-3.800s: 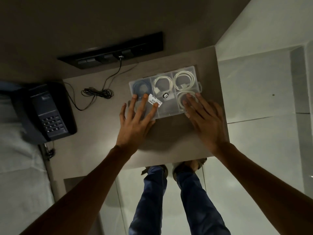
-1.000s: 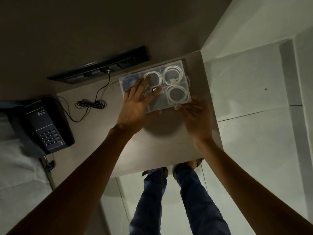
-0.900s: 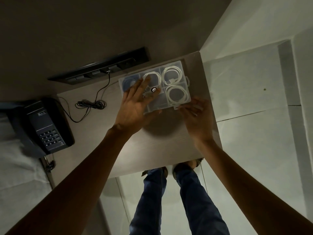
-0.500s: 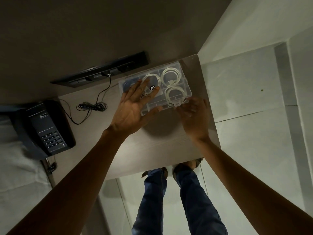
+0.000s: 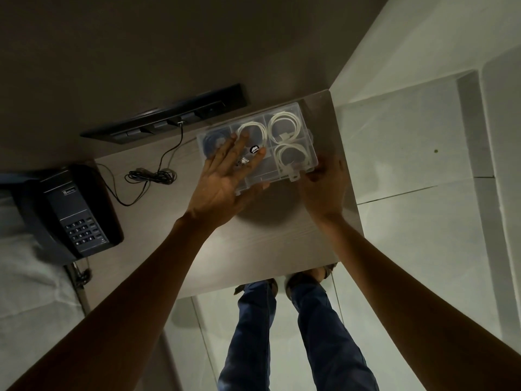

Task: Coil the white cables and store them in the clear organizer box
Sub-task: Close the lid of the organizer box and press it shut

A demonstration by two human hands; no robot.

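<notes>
The clear organizer box (image 5: 305,122) lies with its lid down at the far right of the small table (image 5: 253,244). Three coiled white cables show through the lid: one (image 5: 255,129) in the middle back compartment, one (image 5: 283,126) at the back right, one (image 5: 293,156) at the front right. A dark coil (image 5: 212,139) fills the back left compartment. My left hand (image 5: 225,179) presses flat on the lid, fingers spread. My right hand (image 5: 324,190) grips the box's front right corner beside the latch tab (image 5: 293,176); its fingertips are hidden.
A black cable bundle (image 5: 150,176) lies left of the box, plugged into a black socket strip (image 5: 169,114) on the wall. A dark desk phone (image 5: 70,210) sits at the left. The table's right edge runs close to the box. My legs (image 5: 296,328) stand below on a tiled floor.
Both hands moved from resting on the lid's front: my left hand slid further onto the lid, my right hand dropped to the front right corner by the latch. The box shifted slightly toward the wall.
</notes>
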